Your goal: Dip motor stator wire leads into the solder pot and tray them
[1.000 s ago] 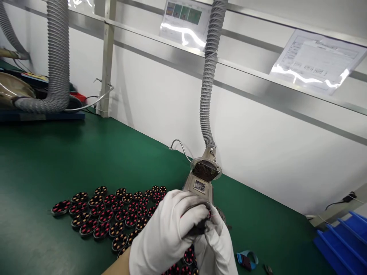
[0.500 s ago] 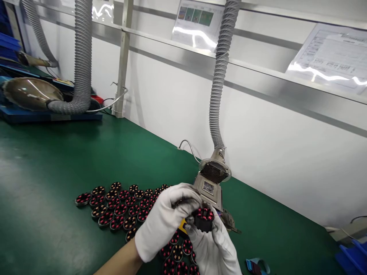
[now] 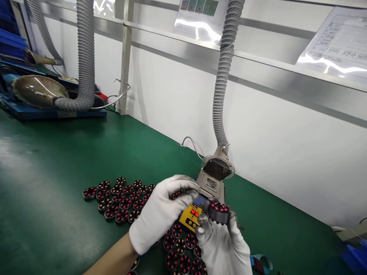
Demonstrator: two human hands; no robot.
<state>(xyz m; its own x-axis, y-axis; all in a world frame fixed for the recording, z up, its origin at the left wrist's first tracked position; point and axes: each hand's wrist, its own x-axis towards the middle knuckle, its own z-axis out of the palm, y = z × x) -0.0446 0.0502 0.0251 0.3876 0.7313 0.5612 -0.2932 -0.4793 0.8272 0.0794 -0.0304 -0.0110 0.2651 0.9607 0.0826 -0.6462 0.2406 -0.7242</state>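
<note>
My right hand (image 3: 223, 244), in a white glove with darkened fingertips, grips a round black part (image 3: 219, 214) with red segments on its top face. The part is held up in front of a yellow panel (image 3: 189, 217) with red lit digits. My left hand (image 3: 163, 210), also in a white glove, is just left of the panel, apart from the held part. Its thumb and fingers are apart, with nothing seen between them. Several similar round parts (image 3: 124, 203), with red or tan segments, lie on the green tabletop (image 3: 57, 160) left of and below the hands.
Behind the panel stands a metal box with a square code label (image 3: 211, 184), beneath a hood (image 3: 218, 168) on a grey flexible duct (image 3: 220, 88). A blue strap (image 3: 265, 261) lies at lower right, near blue bins (image 3: 355, 256). Another ducted hood (image 3: 40, 91) is at far left.
My right hand has moved right with the round part, away from my left hand, which was touching or close to it. The yellow panel's digits have come into view.
</note>
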